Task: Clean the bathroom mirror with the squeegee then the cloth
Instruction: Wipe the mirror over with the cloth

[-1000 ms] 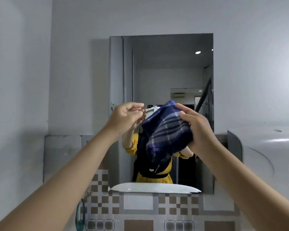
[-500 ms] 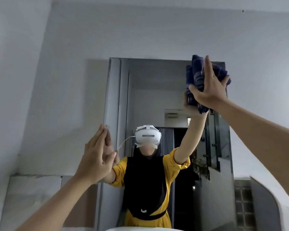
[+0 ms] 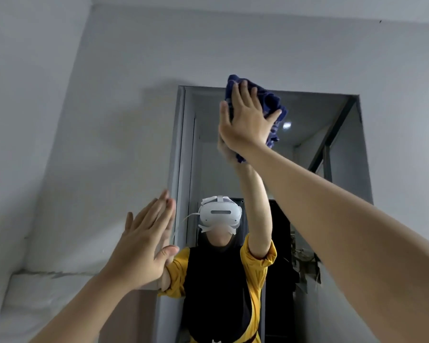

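The tall bathroom mirror (image 3: 312,154) hangs on the grey wall ahead and reflects a person in a yellow and black top. My right hand (image 3: 245,120) presses a bunched dark blue plaid cloth (image 3: 270,105) flat against the glass at the mirror's top edge, left of centre. My left hand (image 3: 146,241) is raised with fingers straight and together, palm forward, at the mirror's left edge near mid-height, holding nothing. No squeegee is in view.
Plain grey wall (image 3: 97,120) surrounds the mirror on the left, above and on the right. A ledge (image 3: 35,276) runs along the wall at the lower left. The ceiling line (image 3: 233,13) is close above.
My right hand has slid the cloth leftward along the mirror's top edge, from the top right corner toward the left. My left hand stays flat at the left edge. The view has tilted up.
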The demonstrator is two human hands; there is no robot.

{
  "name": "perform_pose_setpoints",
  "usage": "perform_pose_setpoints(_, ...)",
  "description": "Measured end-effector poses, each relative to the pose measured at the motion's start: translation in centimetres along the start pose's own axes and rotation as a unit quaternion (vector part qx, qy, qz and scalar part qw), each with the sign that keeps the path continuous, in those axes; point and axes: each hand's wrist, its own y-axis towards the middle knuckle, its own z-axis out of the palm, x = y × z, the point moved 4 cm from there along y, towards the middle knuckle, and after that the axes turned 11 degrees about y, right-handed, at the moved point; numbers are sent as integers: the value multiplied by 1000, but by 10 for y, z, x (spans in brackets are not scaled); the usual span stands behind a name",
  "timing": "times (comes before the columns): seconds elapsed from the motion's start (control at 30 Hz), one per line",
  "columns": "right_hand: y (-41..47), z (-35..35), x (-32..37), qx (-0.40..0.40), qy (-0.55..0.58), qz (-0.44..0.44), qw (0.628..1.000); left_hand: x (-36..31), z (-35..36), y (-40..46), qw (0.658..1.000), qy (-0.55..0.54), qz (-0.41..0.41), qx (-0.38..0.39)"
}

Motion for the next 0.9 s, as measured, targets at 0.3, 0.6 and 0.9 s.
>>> perform_pose_setpoints(0.3,-9,55,79,60,3,-89,994,3,2,1,1000,9,-6,5)
perform_pose_setpoints(0.6,-62,25,30,139,-19,-276,951,4,-1,0,1000,14,-8,17)
perform_pose_setpoints(0.9,-46,-55,-81,67,-58,-175,981,-2,-6,0,999,12,-28,34)
